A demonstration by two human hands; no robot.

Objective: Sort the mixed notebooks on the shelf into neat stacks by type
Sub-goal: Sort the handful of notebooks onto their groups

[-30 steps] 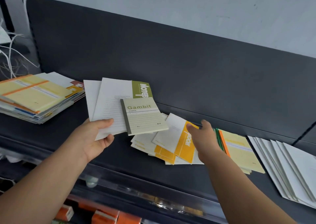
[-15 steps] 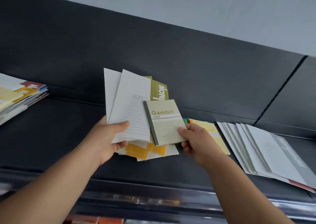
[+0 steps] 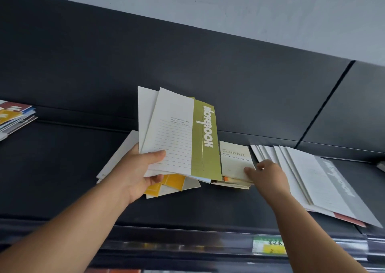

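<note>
Down it goes: the small cream Gambit notepad (image 3: pixel 235 160) has left the bundle and now lies on a short stack (image 3: pixel 233 184) on the dark shelf (image 3: pixel 62 168), just beside the fanned white notebooks (image 3: pixel 308 174). The right hand (image 3: pixel 268 172) still pinches its near corner. The left hand (image 3: pixel 137 172) grips the olive-and-white Notebook exercise books (image 3: pixel 177 135) above the shelf, likely next to be sorted.

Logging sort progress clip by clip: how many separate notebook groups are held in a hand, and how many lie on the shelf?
Held: 1 (olive-banded bundle in the left hand)
On the shelf: 4 (mixed stack far left, yellow-and-white pile, Gambit stack whose top pad the right hand pinches, grey-banded fan)
Total: 5
</note>
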